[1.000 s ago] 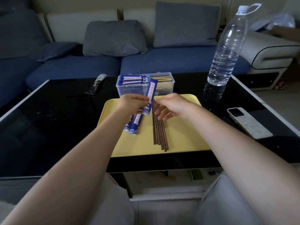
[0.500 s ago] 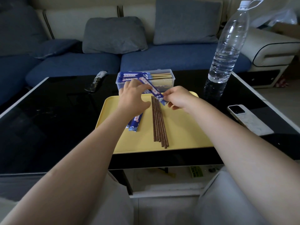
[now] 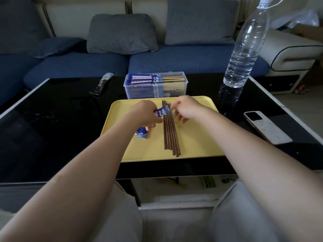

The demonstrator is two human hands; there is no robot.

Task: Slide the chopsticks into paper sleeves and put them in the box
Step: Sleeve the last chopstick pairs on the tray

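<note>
Chopsticks (image 3: 170,127) lay in the middle of the yellow tray (image 3: 201,147). Above them our left hand (image 3: 145,113) pinched a blue paper sleeve (image 3: 163,111); our blurred right hand (image 3: 185,109) touched its end, grip unclear. The box (image 3: 155,87) stood behind the tray.

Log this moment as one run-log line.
left hand: holds blue sleeve | right hand: at sleeve's end, blurred | chopsticks: loose on tray | box: part-filled

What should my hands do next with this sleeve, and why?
Probably the right hand should pick a pair from the loose chopsticks and feed it into the sleeve that the left hand holds, since that sleeve appears still empty.
</note>
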